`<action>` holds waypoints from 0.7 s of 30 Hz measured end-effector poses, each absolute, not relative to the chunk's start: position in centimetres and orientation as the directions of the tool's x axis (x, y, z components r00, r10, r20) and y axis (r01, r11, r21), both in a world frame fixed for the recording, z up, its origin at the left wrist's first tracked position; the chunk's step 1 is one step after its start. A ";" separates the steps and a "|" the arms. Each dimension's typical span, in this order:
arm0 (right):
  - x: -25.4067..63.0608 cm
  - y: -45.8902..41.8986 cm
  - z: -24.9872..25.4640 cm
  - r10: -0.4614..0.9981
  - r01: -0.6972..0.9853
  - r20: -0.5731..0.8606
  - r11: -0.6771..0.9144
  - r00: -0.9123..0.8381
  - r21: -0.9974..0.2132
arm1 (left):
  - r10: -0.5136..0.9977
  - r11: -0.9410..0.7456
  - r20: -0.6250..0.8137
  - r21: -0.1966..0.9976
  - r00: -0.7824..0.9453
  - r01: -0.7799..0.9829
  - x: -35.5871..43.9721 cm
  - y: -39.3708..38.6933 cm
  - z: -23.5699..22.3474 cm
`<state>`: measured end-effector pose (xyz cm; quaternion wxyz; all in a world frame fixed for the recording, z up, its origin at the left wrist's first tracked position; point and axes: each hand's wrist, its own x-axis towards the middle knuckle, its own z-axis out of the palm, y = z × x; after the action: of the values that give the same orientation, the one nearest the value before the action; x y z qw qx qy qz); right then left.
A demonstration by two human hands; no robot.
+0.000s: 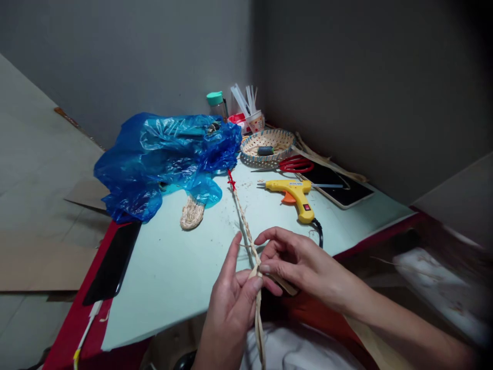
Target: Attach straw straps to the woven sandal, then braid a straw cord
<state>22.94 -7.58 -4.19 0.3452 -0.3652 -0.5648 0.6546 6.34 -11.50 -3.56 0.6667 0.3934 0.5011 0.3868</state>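
Observation:
A pale, straw-like braid (241,209) stretches from a red tie (231,180) on the table down to my two hands at the near edge. Its loose flat strands (259,329) hang below toward my lap. My left hand (236,300) pinches the braid's working end between thumb and fingers, its index finger stretched up alongside. On the other side, my right hand (295,259) is closed with thumb and fingertips on a strand at the same spot. A darker strip (284,284) sticks out beneath the right hand.
A yellow glue gun (295,192), red-handled scissors (296,164) and a woven basket (267,144) lie to the right. Crumpled blue plastic (165,154) covers the back left, beside a coiled braid (192,213). A black phone (113,262) rests at the left edge.

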 end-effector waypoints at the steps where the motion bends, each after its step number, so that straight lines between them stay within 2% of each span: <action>1: 23.1 -7.4 -4.0 0.855 -0.010 -0.097 -0.119 -0.510 -0.993 | 0.915 0.381 -0.360 0.919 0.184 -0.099 6.3 -11.5 -3.5; 7: 23.3 -6.6 -3.1 0.725 0.109 -0.201 -0.173 -0.658 -0.979 | 0.958 0.266 -0.271 0.962 0.089 0.068 6.7 -11.9 -3.7; 11: 22.9 -6.7 -3.3 0.768 0.155 -0.197 -0.128 -0.609 -0.980 | 0.981 0.183 -0.193 0.948 0.015 0.259 7.0 -12.4 -3.8; 14: 22.9 -7.1 -3.5 0.826 0.226 -0.162 -0.043 -0.540 -0.973 | 0.996 0.059 -0.022 0.880 -0.082 0.472 6.5 -13.2 -4.0; 16: 22.8 -7.3 -3.5 0.851 0.277 -0.145 0.001 -0.505 -0.961 | 0.977 -0.086 0.190 0.766 -0.097 0.637 6.0 -14.0 -4.2; 18: 22.7 -7.6 -3.4 0.856 0.286 -0.153 -0.006 -0.493 -0.958 | 0.912 -0.244 0.411 0.560 -0.009 0.792 5.4 -14.7 -4.7; 19: 22.7 -7.7 -3.4 0.855 0.269 -0.158 -0.023 -0.495 -0.963 | 0.872 -0.311 0.483 0.435 0.073 0.845 5.2 -15.1 -5.0; 21: 22.6 -7.7 -3.4 0.854 0.224 -0.151 -0.041 -0.498 -0.974 | 0.810 -0.410 0.531 0.211 0.248 0.888 5.1 -15.5 -5.6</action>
<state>22.65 -7.74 -3.39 0.2693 -0.4226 -0.6378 0.5849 5.10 -15.53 -5.60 -0.0660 0.7871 0.5393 0.2920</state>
